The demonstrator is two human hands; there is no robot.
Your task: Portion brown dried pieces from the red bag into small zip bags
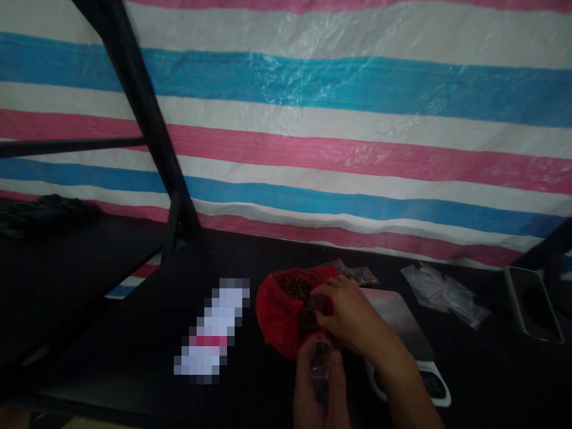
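Note:
A red plastic bag [277, 316] full of small dark pieces lies open on the black table [134, 333]. My right hand [353, 319] reaches into the bag's mouth, fingers pinched on some of the dark pieces. Below it my left hand [313, 393] is closed round a small clear plastic pouch [319, 357], held upright with its mouth just under the right hand's fingers. The pouch holds a few dark pieces.
A small white scale [402, 322] with a metal plate sits under my right forearm. Empty clear pouches [440, 292] lie at the right, a phone [531, 304] beyond them. A blurred white packet [214, 330] lies left of the bag. A striped tarp hangs behind, with black frame bars.

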